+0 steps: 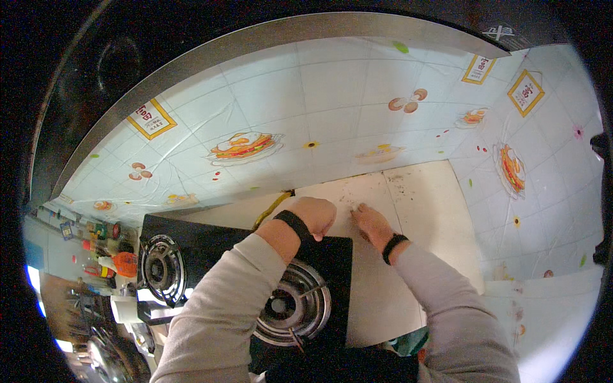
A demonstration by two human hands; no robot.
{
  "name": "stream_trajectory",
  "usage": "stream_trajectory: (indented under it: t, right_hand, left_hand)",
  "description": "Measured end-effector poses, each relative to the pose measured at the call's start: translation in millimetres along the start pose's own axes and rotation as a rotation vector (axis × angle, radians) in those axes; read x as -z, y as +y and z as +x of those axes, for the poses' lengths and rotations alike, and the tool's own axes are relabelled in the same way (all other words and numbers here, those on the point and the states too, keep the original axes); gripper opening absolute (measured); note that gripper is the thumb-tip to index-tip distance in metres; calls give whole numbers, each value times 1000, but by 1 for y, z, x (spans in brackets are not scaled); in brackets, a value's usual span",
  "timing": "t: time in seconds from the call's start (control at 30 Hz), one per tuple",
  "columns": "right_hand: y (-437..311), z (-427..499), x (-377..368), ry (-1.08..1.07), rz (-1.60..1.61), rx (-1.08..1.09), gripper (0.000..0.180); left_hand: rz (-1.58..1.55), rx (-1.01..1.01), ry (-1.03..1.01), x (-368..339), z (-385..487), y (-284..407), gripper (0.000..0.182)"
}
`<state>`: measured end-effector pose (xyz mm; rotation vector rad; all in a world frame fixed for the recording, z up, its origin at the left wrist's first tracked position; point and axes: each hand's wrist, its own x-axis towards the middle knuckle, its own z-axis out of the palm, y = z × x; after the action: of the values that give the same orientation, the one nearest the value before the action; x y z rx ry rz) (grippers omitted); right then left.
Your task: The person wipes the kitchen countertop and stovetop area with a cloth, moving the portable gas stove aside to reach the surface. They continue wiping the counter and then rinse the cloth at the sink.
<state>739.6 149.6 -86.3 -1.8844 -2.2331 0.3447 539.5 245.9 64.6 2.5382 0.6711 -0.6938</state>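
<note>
My left hand [313, 215] is curled over the back right corner of a black gas cooktop [210, 239], and its palm side is hidden. My right hand [372, 222] is just to the right, over the pale tiled countertop [431, 210]. Its fingers are bent, with the tips near the surface; whether they pinch anything is too small to tell. Dark specks [400, 184] are scattered on the countertop beyond my right hand. Below my left forearm is the right burner [287, 304], partly covered by the sleeve. The left burner [162, 269] lies farther left.
A yellow hose [273, 209] runs behind the cooktop to the wall. Patterned wall covering [335, 105] lines the back and right. Overhead hangs a range hood's metal edge [287, 29]. Several bottles and an orange item [125, 264] crowd the left, near a white container [125, 309].
</note>
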Motion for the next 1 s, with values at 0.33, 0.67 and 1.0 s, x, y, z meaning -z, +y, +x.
stream_trajectory:
  t: [0.33, 0.67, 1.0]
  right_hand:
    - [17, 83, 2, 12, -130, -68, 29]
    - [5, 11, -6, -112, 10, -156, 24]
    - [-7, 19, -4, 14, -87, 39, 31]
  left_hand:
    - [-119, 27, -22, 4, -5, -4, 20]
    - [-138, -13, -5, -1, -3, -10, 19]
    - [-156, 4, 78, -12, -7, -13, 20]
